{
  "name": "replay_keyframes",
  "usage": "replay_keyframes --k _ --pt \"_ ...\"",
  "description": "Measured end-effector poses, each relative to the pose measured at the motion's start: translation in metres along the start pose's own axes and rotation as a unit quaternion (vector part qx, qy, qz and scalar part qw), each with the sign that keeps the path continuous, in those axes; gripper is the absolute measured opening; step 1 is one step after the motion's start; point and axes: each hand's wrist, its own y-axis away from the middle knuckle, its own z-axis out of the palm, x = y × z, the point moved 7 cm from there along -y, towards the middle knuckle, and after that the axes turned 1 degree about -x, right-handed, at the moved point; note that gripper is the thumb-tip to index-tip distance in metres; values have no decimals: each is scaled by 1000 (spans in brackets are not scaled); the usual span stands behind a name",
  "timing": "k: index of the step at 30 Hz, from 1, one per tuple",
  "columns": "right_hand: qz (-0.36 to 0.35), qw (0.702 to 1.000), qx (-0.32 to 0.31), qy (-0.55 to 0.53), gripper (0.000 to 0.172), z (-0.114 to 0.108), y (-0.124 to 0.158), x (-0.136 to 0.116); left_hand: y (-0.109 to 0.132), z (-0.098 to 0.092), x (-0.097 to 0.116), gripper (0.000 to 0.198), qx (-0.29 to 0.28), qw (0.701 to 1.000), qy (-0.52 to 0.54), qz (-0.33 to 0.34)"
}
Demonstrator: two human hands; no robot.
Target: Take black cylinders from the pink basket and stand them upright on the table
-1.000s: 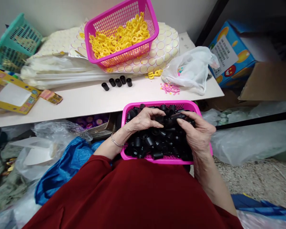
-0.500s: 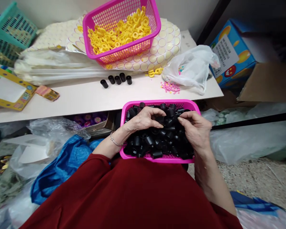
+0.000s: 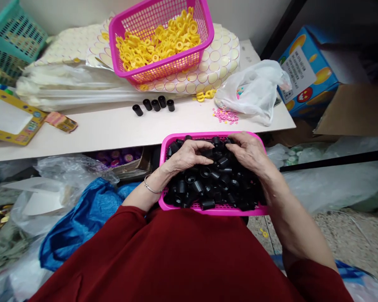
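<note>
A pink basket point(image 3: 208, 209) rests on my lap, heaped with black plastic tubes point(image 3: 208, 184). My left hand point(image 3: 185, 155) lies on the heap at its far left, fingers curled down among the tubes. My right hand point(image 3: 247, 151) sits at the far right of the heap near the basket's rim, fingers bent and closed over tubes; what each hand grips is hidden. On the white table point(image 3: 113, 130) ahead lie several loose black tubes point(image 3: 153, 105) in a short row.
A second pink basket point(image 3: 160, 69) of yellow rings sits on stacked sheets at the back. A white bag point(image 3: 255, 90) and pink beads point(image 3: 225, 115) lie right; a teal basket point(image 3: 9, 42) and yellow card point(image 3: 9, 121) left. Bags and a blue box point(image 3: 305, 69) crowd the floor.
My right hand has moved up from the heap's middle right to the basket's far rim. My left hand stays almost where it was.
</note>
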Motion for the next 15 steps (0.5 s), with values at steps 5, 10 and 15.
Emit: replay_keyframes --k 5,10,15 --pt "-49 988 -36 -142 14 -2 26 -31 1 5 3 40 -21 1000 -4 9" --pt "-61 986 -47 -147 19 13 36 -36 -3 4 0 41 -18 999 -24 16" --pt "-53 994 -58 -73 18 25 26 -24 -3 0 -3 40 -22 999 -25 4"
